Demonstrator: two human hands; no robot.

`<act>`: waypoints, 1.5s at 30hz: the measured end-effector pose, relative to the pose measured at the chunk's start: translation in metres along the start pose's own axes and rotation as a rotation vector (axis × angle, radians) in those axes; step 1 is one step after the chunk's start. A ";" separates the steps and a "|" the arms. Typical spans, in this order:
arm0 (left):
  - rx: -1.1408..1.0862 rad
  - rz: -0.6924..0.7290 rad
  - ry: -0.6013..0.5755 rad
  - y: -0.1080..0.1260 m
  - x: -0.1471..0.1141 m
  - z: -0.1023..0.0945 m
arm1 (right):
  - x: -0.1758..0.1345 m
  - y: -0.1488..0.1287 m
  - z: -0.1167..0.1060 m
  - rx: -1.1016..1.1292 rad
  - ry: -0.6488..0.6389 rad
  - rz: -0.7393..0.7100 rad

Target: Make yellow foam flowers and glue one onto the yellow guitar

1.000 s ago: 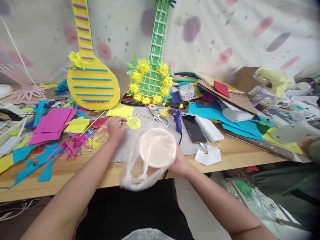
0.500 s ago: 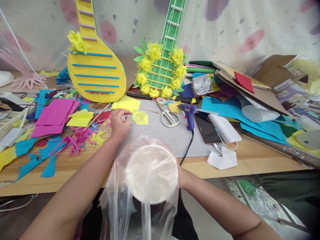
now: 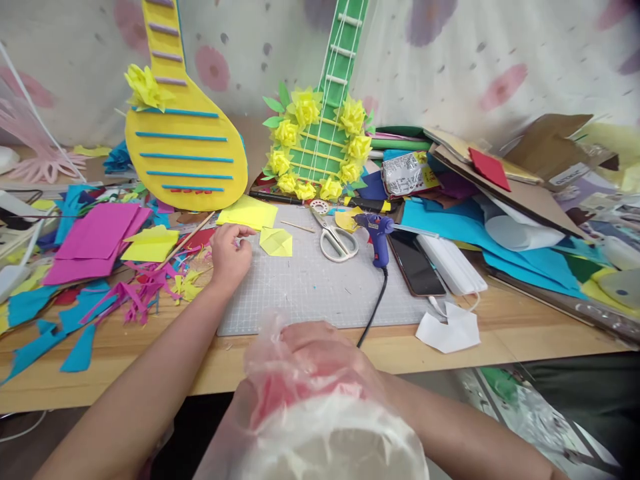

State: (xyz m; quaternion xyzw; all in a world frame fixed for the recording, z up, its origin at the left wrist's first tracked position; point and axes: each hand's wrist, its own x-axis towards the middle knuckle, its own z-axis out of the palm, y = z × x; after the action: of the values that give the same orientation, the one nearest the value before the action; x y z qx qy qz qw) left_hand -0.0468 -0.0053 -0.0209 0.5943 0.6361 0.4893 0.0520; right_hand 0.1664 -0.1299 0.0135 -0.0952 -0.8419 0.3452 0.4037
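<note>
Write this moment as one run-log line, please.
right hand: gripping bagged round container | left hand: beside creased yellow paper | glue gun: next to phone | scissors: on cutting mat

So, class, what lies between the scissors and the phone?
In the head view, the glue gun lies between the scissors and phone.

A white sheet (image 3: 385, 73) with pink and purple spots is hanging behind a wooden table (image 3: 520, 327); pale floor (image 3: 445, 385) is showing below.
</note>
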 end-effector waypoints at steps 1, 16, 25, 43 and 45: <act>0.003 -0.001 -0.006 0.000 0.000 0.000 | 0.002 -0.002 -0.001 0.062 0.050 -0.067; 0.043 0.338 -0.541 0.001 0.002 -0.012 | 0.013 -0.002 -0.009 0.046 0.061 -0.127; 0.111 0.334 -0.497 0.010 -0.002 -0.006 | 0.012 0.008 -0.009 -0.043 -0.009 0.030; 0.049 0.064 -0.089 -0.004 0.008 -0.011 | 0.019 0.000 -0.012 -0.051 0.109 -0.137; 0.047 0.060 -0.087 -0.003 0.008 -0.011 | 0.018 0.000 -0.011 -0.050 0.063 -0.080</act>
State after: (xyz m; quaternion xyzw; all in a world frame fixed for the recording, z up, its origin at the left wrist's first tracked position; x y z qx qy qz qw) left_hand -0.0584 -0.0043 -0.0131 0.6349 0.6267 0.4490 0.0511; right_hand 0.1631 -0.1164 0.0292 -0.0824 -0.8403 0.3043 0.4411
